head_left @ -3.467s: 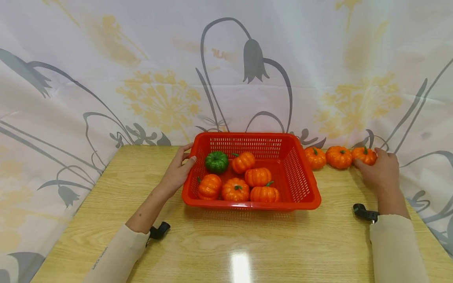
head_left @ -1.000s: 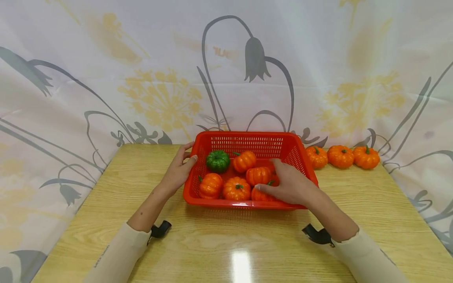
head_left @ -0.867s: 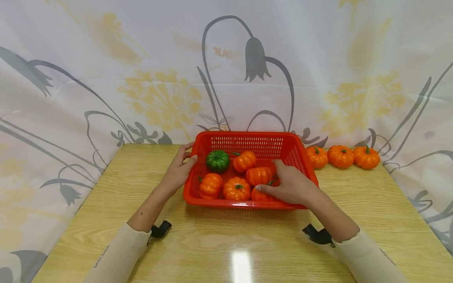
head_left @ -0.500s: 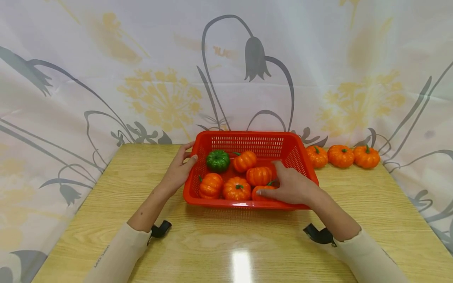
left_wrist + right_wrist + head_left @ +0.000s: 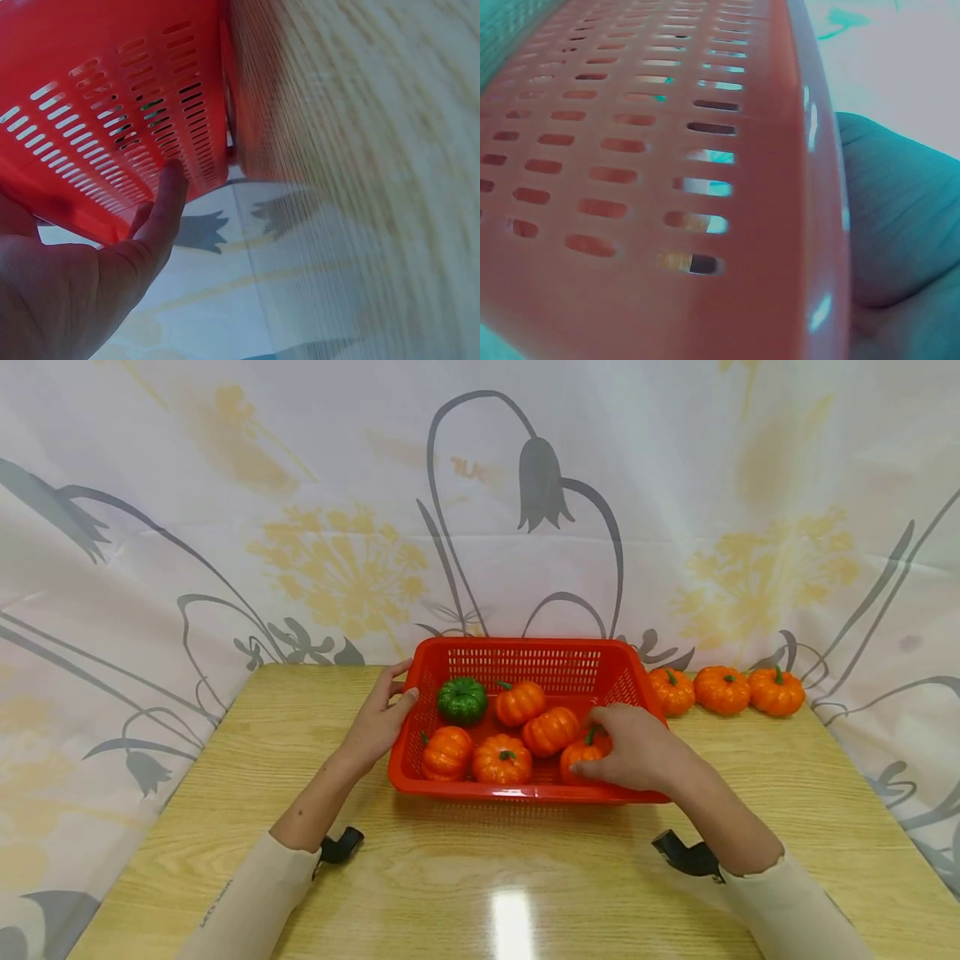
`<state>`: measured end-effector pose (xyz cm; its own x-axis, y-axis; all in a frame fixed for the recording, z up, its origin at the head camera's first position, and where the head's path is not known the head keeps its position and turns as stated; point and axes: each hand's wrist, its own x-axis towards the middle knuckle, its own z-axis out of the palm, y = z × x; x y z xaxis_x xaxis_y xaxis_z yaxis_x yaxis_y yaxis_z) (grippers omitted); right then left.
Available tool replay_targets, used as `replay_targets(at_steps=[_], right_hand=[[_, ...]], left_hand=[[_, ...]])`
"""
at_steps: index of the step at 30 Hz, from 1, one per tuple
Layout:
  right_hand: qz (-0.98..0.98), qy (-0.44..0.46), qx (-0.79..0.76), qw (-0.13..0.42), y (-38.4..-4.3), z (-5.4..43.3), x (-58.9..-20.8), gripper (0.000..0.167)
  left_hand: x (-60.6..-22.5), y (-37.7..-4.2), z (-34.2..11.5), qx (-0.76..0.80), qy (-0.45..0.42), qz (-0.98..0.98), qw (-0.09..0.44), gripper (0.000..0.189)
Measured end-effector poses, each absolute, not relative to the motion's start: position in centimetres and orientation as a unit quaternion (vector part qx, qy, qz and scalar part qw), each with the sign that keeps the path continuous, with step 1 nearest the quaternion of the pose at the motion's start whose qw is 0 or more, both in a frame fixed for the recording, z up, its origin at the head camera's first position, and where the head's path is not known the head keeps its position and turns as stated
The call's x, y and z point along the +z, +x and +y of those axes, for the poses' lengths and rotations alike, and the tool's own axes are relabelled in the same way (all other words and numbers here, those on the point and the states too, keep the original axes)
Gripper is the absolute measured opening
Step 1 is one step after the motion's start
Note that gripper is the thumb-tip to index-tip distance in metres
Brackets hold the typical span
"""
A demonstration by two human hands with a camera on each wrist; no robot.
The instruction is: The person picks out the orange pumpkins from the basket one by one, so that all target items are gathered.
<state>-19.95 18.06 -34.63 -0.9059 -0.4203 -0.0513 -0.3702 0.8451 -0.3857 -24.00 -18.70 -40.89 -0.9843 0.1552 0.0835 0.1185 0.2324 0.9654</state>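
A red plastic basket (image 5: pixel 525 647) holds one green pumpkin (image 5: pixel 461 702) and several small orange ones. My left hand (image 5: pixel 377 722) grips the basket's left rim, thumb on top and fingers against the slotted outer wall (image 5: pixel 112 112). Reaching over the right rim, my right hand (image 5: pixel 645 752) holds an orange pumpkin (image 5: pixel 576 758) in the front right part, thumb in front and fingers behind; the palm covers much of it. Just left of it sits another orange pumpkin (image 5: pixel 551 731), tilted. In the right wrist view the basket wall (image 5: pixel 652 210) hides the fingers of my right hand (image 5: pixel 904 232).
Three orange pumpkins stand in a row right of the basket, at the back of the wooden table (image 5: pixel 450 893); the middle one (image 5: pixel 722 690) has its stem up. A flower-patterned curtain (image 5: pixel 337 460) hangs right behind the table.
My right hand has come from the outer row's rightmost pumpkin into the basket. In the last half second it shifted right with the front pumpkin, and the neighbouring pumpkin tilted. Left hand unchanged.
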Motion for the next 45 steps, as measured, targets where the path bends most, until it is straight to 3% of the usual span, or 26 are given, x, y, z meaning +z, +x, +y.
replay_targets(at_steps=[14, 25, 45], right_hand=[[0.963, -0.188, -0.189, -0.042, -18.8, 18.9, -34.4, 0.052], [0.953, -0.190, -0.218, -0.087, -17.8, 20.3, -33.6, 0.051], [0.949, -0.172, -0.207, -0.162, -16.0, 24.9, -32.5, 0.066]], left_hand=[[-40.9, -24.0, -18.7, 0.606, 0.083, 0.791, 0.011, 0.056], [-41.0, -24.1, -18.7, 0.608, 0.082, 0.789, 0.010, 0.056], [-40.9, -24.0, -18.7, 0.610, 0.082, 0.788, 0.012, 0.056]])
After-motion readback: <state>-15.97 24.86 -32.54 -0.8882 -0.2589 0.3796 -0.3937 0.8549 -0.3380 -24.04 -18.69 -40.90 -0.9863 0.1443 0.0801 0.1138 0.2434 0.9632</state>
